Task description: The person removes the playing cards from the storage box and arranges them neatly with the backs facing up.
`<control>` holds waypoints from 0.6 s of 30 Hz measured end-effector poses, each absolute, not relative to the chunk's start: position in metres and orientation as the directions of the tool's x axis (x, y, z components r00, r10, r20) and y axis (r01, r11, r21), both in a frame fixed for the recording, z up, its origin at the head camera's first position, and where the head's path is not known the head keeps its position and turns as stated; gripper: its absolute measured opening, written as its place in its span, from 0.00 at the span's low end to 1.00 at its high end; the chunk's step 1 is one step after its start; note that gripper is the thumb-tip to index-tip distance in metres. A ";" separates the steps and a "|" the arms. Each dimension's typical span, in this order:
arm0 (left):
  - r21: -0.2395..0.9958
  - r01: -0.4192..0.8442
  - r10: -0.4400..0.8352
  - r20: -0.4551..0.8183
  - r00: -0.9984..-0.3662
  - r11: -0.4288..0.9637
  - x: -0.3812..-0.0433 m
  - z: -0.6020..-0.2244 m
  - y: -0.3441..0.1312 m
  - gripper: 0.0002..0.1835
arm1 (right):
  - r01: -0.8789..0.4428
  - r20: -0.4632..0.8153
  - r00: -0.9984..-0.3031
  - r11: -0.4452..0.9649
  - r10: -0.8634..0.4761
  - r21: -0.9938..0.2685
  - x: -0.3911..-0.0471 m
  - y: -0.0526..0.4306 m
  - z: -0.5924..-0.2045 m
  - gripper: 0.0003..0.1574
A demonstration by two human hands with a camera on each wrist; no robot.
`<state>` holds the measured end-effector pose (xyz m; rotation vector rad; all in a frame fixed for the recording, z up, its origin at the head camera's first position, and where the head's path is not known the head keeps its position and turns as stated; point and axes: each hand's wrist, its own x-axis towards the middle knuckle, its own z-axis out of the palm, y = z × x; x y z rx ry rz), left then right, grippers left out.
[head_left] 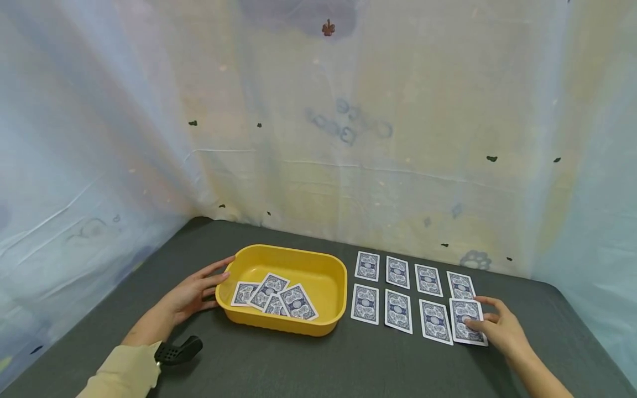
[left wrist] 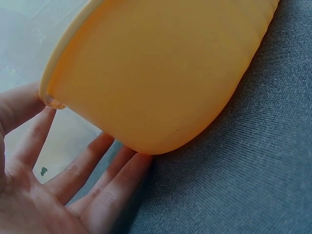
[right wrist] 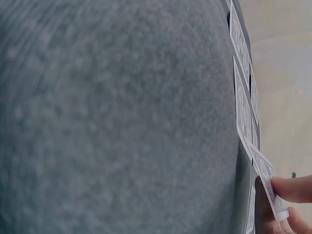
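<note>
My left hand [head_left: 194, 296] is at the left end of a yellow plastic tray [head_left: 278, 327], its straight fingers touching the rim and outer wall. In the left wrist view, the fingertips meet the wall of the tray [left wrist: 161, 73]. My right hand [head_left: 505, 326] pinches a blue-and-white playing card [head_left: 460, 318] between thumb and fingers, at the right end of the near row. In the right wrist view this card [right wrist: 264, 175] tilts up from the grey cloth, with the thumb on its patterned back.
Several playing cards lie face down in two rows right of the tray, among them a far-row card [head_left: 367, 266] and a near-row card [head_left: 365, 304]. Inside the tray, several cards [head_left: 298, 302] overlap. A dark grey cloth [head_left: 278, 367] covers the table; a pale curtain [head_left: 398, 138] hangs behind.
</note>
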<state>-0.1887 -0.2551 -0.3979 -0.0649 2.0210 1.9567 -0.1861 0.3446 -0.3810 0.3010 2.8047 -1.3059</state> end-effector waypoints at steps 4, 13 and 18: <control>0.965 -0.255 0.194 -0.263 -0.945 0.061 -0.188 -0.397 -0.255 0.36 | 0.186 -0.111 -0.982 0.651 0.154 -0.736 -0.187 0.349 -0.382 0.47; 0.961 -0.270 0.183 -0.277 -0.943 0.063 -0.187 -0.393 -0.252 0.37 | 0.203 -0.139 -0.979 0.785 0.150 -0.585 -0.190 0.357 -0.381 0.46; 0.962 -0.263 0.181 -0.271 -0.945 0.071 -0.186 -0.393 -0.253 0.37 | 0.180 -0.134 -0.983 0.826 0.128 -0.533 -0.192 0.359 -0.381 0.45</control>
